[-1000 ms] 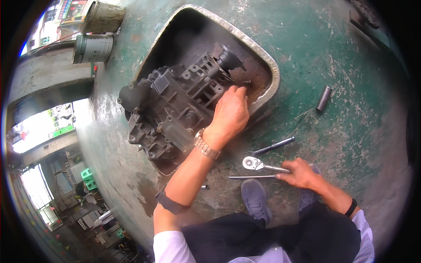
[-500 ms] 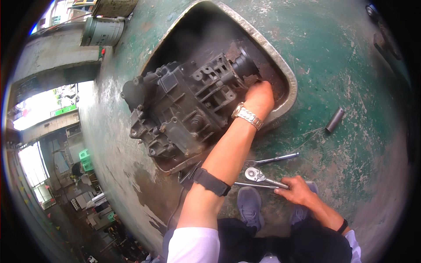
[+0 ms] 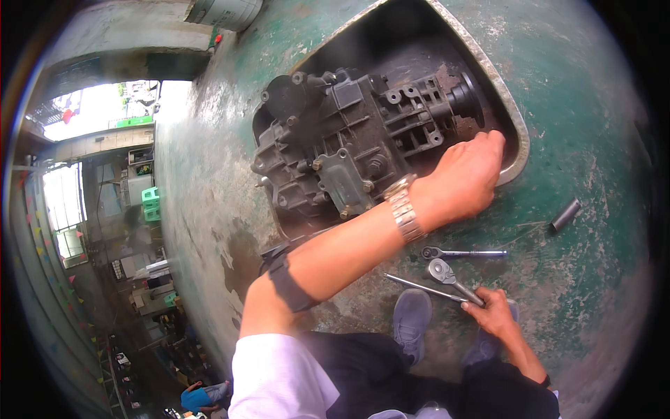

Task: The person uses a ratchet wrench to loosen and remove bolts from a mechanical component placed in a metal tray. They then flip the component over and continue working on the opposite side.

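Note:
A dark cast metal gearbox assembly (image 3: 335,133) lies in a metal tray with a pale rim (image 3: 518,153). My left hand (image 3: 464,178), with curled fingers, is at the tray's right side, just below the round flange (image 3: 466,99) on the assembly's end; anything in its fingers is hidden. My right hand (image 3: 492,314), lower right, grips a ratchet wrench (image 3: 442,274) together with a thin metal bar (image 3: 413,283), above my shoes. A second ratchet (image 3: 474,253) lies on the green floor just above them. A tubular socket (image 3: 564,215) lies farther right.
A pale bucket (image 3: 216,10) stands at the top left by a concrete ledge (image 3: 122,28). Green stools (image 3: 150,204) and cluttered shelving are at the left. A person in blue (image 3: 197,399) is in the distance at the bottom left.
My left hand has moved rightward along the assembly to the tray's right rim. My right hand keeps hold of the tools. The whole view has shifted, bringing the person in blue into sight.

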`<state>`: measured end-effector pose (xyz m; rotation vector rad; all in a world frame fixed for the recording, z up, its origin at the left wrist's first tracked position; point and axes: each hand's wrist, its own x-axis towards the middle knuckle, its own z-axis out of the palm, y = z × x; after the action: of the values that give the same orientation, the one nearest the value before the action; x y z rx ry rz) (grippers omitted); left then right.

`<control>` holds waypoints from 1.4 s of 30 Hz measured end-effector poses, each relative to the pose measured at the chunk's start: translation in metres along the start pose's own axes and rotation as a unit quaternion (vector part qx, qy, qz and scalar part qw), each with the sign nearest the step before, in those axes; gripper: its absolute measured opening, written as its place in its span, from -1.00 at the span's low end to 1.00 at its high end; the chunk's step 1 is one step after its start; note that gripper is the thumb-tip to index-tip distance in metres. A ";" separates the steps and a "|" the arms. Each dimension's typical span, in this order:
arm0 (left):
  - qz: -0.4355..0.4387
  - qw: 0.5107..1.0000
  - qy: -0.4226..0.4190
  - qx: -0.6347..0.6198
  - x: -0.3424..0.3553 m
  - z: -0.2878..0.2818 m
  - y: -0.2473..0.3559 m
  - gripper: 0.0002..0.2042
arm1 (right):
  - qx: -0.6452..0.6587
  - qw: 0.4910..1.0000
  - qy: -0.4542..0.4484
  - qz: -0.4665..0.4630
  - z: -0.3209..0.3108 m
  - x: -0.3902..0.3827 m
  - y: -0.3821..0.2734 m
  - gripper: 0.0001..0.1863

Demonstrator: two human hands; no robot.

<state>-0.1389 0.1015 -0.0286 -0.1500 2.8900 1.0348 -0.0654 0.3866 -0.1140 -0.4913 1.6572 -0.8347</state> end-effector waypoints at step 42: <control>-0.243 0.914 0.325 0.027 -0.203 -0.083 -0.087 -0.81 | -0.073 0.997 -0.017 -0.031 0.012 -0.014 -0.022 -0.67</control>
<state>0.0699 -0.0039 0.0007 -1.3687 3.1147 0.9285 -0.0528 0.3789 -0.0893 -0.6567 1.6849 -0.7492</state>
